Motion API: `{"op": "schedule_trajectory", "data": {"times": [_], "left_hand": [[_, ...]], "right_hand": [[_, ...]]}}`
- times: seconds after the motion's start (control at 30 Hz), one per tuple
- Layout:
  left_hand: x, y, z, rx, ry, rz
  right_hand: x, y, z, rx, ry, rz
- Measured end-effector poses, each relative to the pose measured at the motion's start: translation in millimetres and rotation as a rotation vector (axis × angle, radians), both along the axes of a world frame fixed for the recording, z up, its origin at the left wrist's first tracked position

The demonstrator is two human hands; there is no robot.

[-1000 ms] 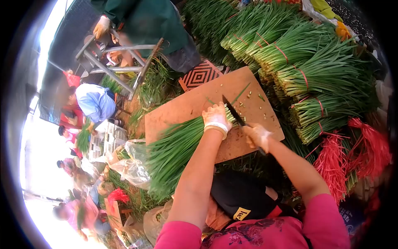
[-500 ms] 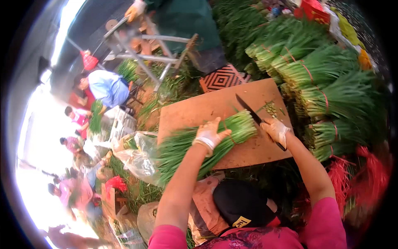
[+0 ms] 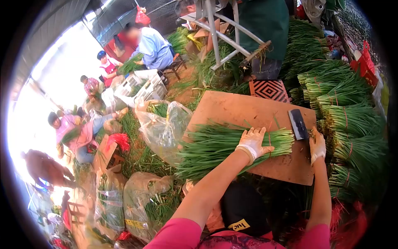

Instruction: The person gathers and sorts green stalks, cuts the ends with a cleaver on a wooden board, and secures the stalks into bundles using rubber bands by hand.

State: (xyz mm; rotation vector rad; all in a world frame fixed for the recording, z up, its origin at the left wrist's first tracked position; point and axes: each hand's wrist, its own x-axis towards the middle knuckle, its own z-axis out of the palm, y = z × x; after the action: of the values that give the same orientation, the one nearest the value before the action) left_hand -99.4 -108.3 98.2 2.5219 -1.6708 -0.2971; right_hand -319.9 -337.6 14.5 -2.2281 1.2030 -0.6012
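Left grip [image 3: 252,143] spreads wide over a banded garlic-chive bundle [image 3: 213,146] on a brown board [image 3: 248,108]; what the right grip [image 3: 318,146] holds beside the cleaver [image 3: 297,123] cannot be told. Likely light, limp-leaved and easily bruised, the bundle seems best held at its firmer stems. Greens fill part of a clear plastic bag [image 3: 159,135] and a white crate [image 3: 150,90].

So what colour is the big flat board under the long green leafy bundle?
The big flat board is orangey brown, showing best in the head view.

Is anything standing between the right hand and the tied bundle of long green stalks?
Partly: the dark rectangular knife blade fills the upper gap between gloved right hand and green bundle; below it, only brown board shows.
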Motion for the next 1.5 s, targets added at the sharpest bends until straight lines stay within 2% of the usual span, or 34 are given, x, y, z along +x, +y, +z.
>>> {"op": "schedule_trajectory", "data": {"times": [0.07, 0.17, 0.2, 0.23, 0.27, 0.33, 0.37, 0.43, 0.5, 0.57, 0.6, 0.7, 0.73, 0.83, 0.87, 0.9, 0.97, 1.07, 1.17, 1.2, 1.27, 1.33, 1.43, 1.47, 1.5], "left_hand": [[1.9, -4.4, 0.3, 0.018, 0.044, 0.011], [17.4, -17.6, 4.8, 0.082, 0.160, 0.000], [32.0, -24.9, -1.4, 0.090, 0.231, -0.043], [40.2, -24.8, 13.7, 0.083, 0.275, -0.066], [55.1, -28.3, 11.3, -0.014, 0.219, -0.098], [69.8, -36.8, 39.4, 0.008, 0.100, -0.080], [79.0, -48.7, 38.0, 0.040, 0.148, 0.014], [78.8, -60.6, 31.2, 0.152, 0.227, 0.049], [75.2, -66.1, 25.3, 0.239, 0.282, 0.075], [61.1, -56.5, 19.1, 0.311, 0.313, 0.090], [58.3, -53.2, 20.3, 0.281, 0.344, 0.011], [47.0, -30.5, 26.2, 0.233, 0.344, -0.126], [40.7, -20.3, 43.1, 0.252, 0.442, -0.175], [37.6, -1.3, 39.2, 0.237, 0.330, -0.330], [42.2, 9.8, 10.7, 0.130, 0.443, -0.306], [37.9, 18.1, 9.9, 0.102, 0.795, -0.185], [33.3, 28.2, 11.7, 0.173, 0.629, -0.209], [19.7, 40.6, 7.3, 0.126, 0.296, -0.317], [2.4, 40.5, 43.2, 0.338, 0.277, -0.199], [-2.2, 44.0, 49.5, 0.315, 0.247, -0.178], [-4.6, 57.4, 49.8, 0.141, 0.273, -0.158], [-7.6, 74.9, 59.1, -0.078, 0.326, -0.139], [-15.1, 102.1, 92.9, -0.502, 0.403, -0.108], [-18.5, 109.2, 102.9, -0.649, 0.413, -0.104], [-23.4, 116.2, 113.9, -0.795, 0.423, -0.103]], "right_hand": [[-26.9, 1.9, -36.8, 0.196, -0.233, 0.105], [-35.3, 98.4, 9.9, 0.746, -0.500, 0.247], [-35.0, 118.7, 6.8, 0.885, -0.513, 0.244], [-32.4, 134.9, 4.0, 1.023, -0.529, 0.246], [-29.1, 150.1, 12.3, 1.056, -0.485, 0.197], [-22.6, 174.2, 16.0, 1.124, -0.487, 0.146], [-18.5, 182.1, 10.3, 1.152, -0.533, 0.143], [-7.3, 189.4, 0.2, 1.264, -0.662, 0.214], [11.3, 188.5, -16.9, 1.525, -0.864, 0.269], [34.5, 195.4, -9.8, 1.699, -0.969, 0.142], [42.9, 198.5, -8.6, 1.786, -1.025, 0.074], [54.7, 208.3, -41.0, 1.825, -1.093, 0.076], [54.3, 212.6, -44.9, 1.753, -1.004, 0.058], [43.4, 218.8, -45.5, 1.694, -1.069, 0.225], [41.3, 217.2, -41.7, 1.696, -1.059, 0.223], [41.9, 213.4, -31.2, 1.698, -1.051, 0.223], [43.8, 209.7, -24.7, 1.709, -1.040, 0.247], [42.3, 210.0, -25.1, 1.715, -1.032, 0.321], [40.5, 212.2, -38.5, 1.664, -1.017, 0.360], [39.2, 213.7, -39.0, 1.639, -1.004, 0.338], [38.8, 213.7, -39.3, 1.538, -0.945, 0.283], [36.9, 216.4, -2.6, 1.397, -0.847, 0.206], [52.7, 210.7, 62.9, 1.298, -1.027, 0.320], [52.7, 210.7, 108.2, 1.068, -0.893, 0.473], [53.3, 214.3, 139.6, 0.947, -0.880, 0.528]]}}
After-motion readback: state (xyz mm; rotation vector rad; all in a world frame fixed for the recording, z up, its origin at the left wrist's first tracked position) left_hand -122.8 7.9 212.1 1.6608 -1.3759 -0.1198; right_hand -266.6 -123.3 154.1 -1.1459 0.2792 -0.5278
